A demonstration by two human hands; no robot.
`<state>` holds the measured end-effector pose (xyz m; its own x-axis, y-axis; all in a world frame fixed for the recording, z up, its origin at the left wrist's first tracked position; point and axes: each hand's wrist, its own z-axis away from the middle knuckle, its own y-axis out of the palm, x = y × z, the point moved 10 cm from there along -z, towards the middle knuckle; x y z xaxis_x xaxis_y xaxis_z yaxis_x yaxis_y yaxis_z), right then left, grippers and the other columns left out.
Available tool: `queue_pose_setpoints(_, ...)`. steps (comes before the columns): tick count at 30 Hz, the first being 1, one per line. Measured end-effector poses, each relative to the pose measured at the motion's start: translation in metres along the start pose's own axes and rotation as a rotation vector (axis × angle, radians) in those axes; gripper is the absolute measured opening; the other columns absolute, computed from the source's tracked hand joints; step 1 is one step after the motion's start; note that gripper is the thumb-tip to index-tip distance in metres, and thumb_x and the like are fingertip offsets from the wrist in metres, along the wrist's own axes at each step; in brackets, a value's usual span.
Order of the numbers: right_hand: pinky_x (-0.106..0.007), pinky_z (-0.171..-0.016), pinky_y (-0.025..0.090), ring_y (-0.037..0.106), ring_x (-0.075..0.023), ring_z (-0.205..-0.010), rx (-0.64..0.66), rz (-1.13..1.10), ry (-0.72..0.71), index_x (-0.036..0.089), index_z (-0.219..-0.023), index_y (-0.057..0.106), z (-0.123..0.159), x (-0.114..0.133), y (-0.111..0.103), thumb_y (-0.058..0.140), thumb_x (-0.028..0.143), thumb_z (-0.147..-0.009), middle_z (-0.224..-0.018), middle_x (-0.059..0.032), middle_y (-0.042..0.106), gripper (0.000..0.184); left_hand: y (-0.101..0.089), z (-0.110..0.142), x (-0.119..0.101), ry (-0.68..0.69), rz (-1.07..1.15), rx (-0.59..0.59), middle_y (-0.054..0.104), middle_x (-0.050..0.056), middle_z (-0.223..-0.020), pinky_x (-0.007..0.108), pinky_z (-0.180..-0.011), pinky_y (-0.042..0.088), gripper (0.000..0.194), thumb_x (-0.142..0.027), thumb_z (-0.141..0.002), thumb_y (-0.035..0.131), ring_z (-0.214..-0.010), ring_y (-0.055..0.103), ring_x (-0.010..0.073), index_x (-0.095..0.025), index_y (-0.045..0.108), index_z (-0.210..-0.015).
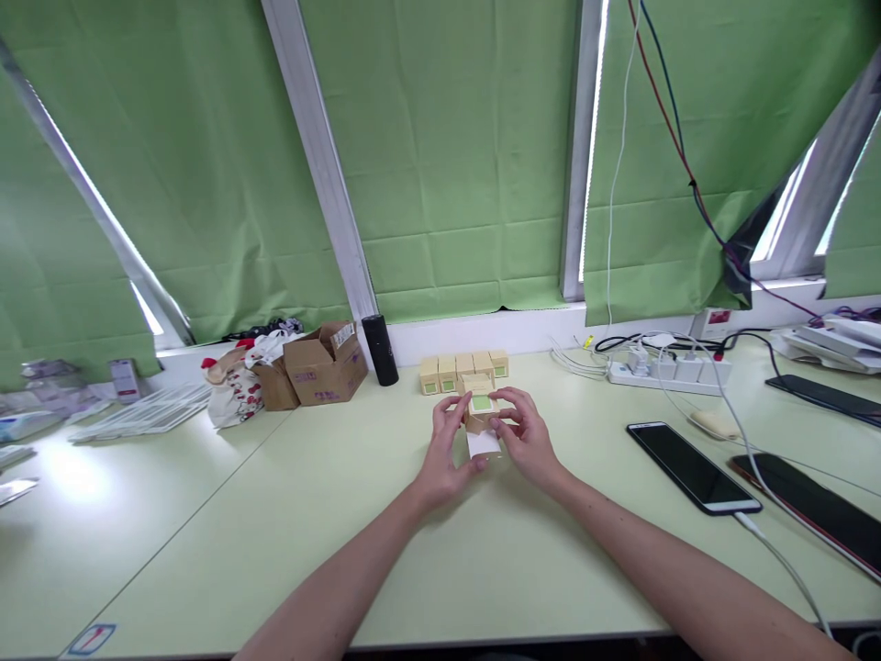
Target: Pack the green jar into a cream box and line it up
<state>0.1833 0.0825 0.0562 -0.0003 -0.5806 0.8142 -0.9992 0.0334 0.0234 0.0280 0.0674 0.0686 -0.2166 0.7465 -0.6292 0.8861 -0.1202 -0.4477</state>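
Crushing appears to be the main hazard in the head view. The box [482, 404] is between the two hands, in front of the row of boxes [447, 365] on the bench [330, 514]; whether it touches the bench cannot be told. The right hand [529, 439] pinches its right side, index finger above and thumb below. The left hand [446, 452] is curled, a fingertip on the left side and the thumb beside the lower end of the white flap [484, 442]. The box looks like thin card; uneven pressure from opposite sides would probably buckle it. If the left thumb pushes against the flap, the flap could crease or tear. Should either grip slacken, the box could tip or slip forward and knock the row out of line. Caution: the phone [692, 466] and its cable [785, 562] lie to the right of the right forearm [619, 523]; a wide sweep that way could snag the cable and drag the phone.
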Motion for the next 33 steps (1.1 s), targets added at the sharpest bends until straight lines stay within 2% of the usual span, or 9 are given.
queue_pose_setpoints(8,-0.034,-0.077,0.063,0.069,-0.0173,-0.097,0.006,0.028,0.008,0.032,-0.124,0.067,0.001,0.004,0.001,0.067,0.039,-0.095,-0.141,-0.0086,0.047,0.030,-0.005,-0.001,-0.004,-0.024,-0.016,-0.061,0.036,0.012,-0.146,0.050,-0.108,0.042,0.073,-0.060,-0.096,0.062,-0.132,0.043,0.0316,-0.037,0.036,-0.160)
queue_pose_setpoints(17,-0.036,-0.079,0.065,0.069,-0.0180,-0.098,0.068,-0.029,-0.014,0.033,-0.127,0.068,0.003,0.004,0.005,0.067,0.046,-0.097,-0.141,-0.0092,0.045,0.033,-0.014,-0.001,0.003,-0.079,0.034,-0.166,0.044,0.012,-0.141,0.043,-0.099,0.047,0.055,-0.057,-0.098,0.060,-0.114,0.054,0.0255,-0.031,0.050,-0.146)
queue_pose_setpoints(24,-0.037,-0.080,0.065,0.069,-0.0188,-0.099,0.110,-0.041,-0.055,0.033,-0.129,0.067,0.007,0.008,0.009,0.064,0.047,-0.099,-0.141,-0.0096,0.044,0.033,-0.017,-0.001,0.008,-0.105,0.103,-0.212,0.049,0.011,-0.141,0.043,-0.098,0.047,0.043,-0.052,-0.100,0.059,-0.109,0.059,0.0244,-0.029,0.054,-0.136)
queue_pose_setpoints(33,-0.037,-0.081,0.066,0.068,-0.0193,-0.100,0.147,-0.018,-0.069,0.032,-0.130,0.066,0.009,0.015,0.015,0.065,0.047,-0.098,-0.140,-0.0104,0.044,0.035,-0.021,0.001,0.013,-0.165,0.149,-0.254,0.057,0.010,-0.131,0.040,-0.093,0.049,0.040,-0.051,-0.098,0.063,-0.104,0.059,0.0231,-0.028,0.054,-0.130)
